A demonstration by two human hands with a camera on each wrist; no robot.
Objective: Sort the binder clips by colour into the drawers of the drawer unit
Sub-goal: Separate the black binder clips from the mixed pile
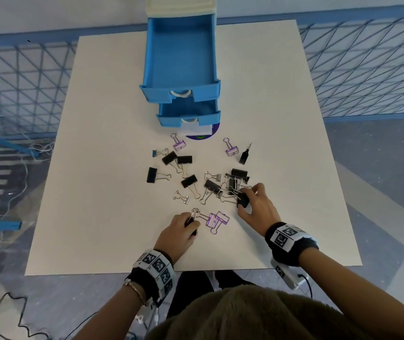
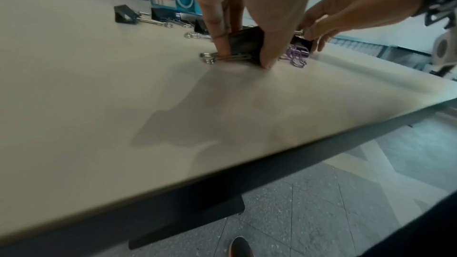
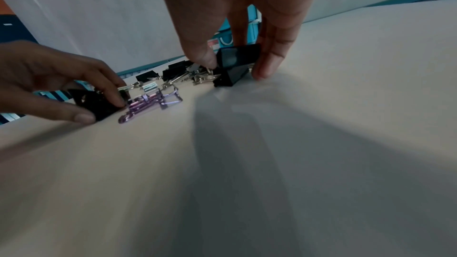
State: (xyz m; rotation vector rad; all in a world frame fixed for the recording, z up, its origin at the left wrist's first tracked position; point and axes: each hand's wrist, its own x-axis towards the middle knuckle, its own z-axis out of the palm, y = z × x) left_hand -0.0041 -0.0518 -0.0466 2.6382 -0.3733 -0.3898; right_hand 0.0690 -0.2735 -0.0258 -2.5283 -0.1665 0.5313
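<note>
**Binder clips, loose lot on table; two open drawers**

Obscured: the drawer unit is cut off at 12 o'clock, only its cream top showing. The upper drawer overhangs most of the lower drawer. A purple item beneath the lower drawer front cannot be identified.

Left hand: fingers and thumb pinch a black clip against the table, at 6 o'clock of the pile.

Right hand: thumb and fingers grasp another black clip at 4 o'clock of the pile.

Purple clips lie between both hands. The remaining black, purple and silver clips are scattered at centre.
</note>
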